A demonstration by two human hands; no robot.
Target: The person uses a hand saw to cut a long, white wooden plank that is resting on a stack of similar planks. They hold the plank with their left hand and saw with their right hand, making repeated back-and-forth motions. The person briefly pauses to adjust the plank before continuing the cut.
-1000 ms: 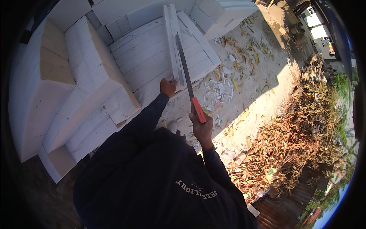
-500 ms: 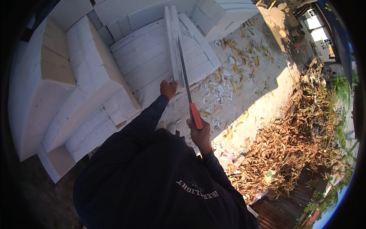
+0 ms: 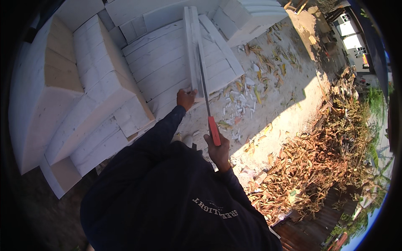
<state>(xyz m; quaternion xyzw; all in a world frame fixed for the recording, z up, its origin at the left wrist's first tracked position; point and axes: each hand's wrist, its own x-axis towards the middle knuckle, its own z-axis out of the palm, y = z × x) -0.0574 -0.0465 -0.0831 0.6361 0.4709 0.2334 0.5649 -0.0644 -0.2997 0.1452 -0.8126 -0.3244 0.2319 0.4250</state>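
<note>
In my right hand (image 3: 219,151) is the red handle of a handsaw (image 3: 214,130), my fingers wrapped round it. Its long, narrow dark blade points away from me and lies along the right side of a long white block (image 3: 191,50). At that block's near end, my left hand (image 3: 186,99) is closed on its left edge, thumb and fingertips at the corner. Beneath the long block is a low stack of flat white blocks (image 3: 161,62). Whether the blade is within a cut or only against the block's side is hard to make out.
Tall stacks of white blocks (image 3: 98,83) rise at the left, and another stack (image 3: 247,21) stands at the far right of the work. White offcuts (image 3: 240,102) and leaves litter the sandy ground. A heap of dry brown leaves (image 3: 310,163) lies to the right.
My right hand has drawn the saw slightly toward me along the block. My left hand keeps its place on the near end.
</note>
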